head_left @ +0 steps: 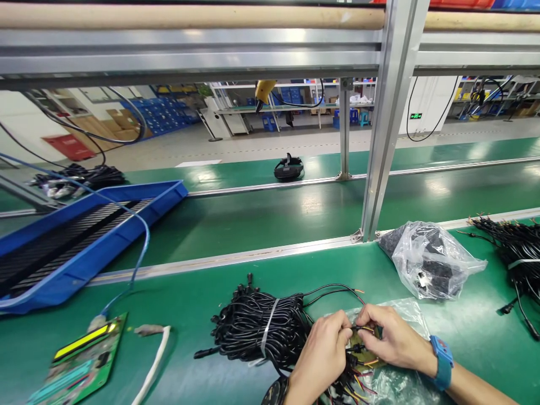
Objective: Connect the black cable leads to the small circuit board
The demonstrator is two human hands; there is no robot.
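Observation:
A black cable [355, 328] runs between my two hands, its stripped end showing thin coloured wires. My left hand [324, 349] pinches the cable from the left, a dark watch on its wrist. Close on the right, my right hand [390, 336] is closed on the same cable near the wire ends, with a blue band [442, 360] round the wrist. Left of my hands lies a bundle of black cables [257, 326] held by a white tie. More loose wire ends [358, 388] in red, yellow and black fan out below my fingers, over clear plastic film [400, 385].
A clear bag of dark parts [434, 259] sits behind my right hand, with another cable bundle [521, 247] at far right. On the left are a circuit board with display [80, 360], a white cable [154, 365] and a blue tray [105, 247]. A metal post [386, 124] rises ahead.

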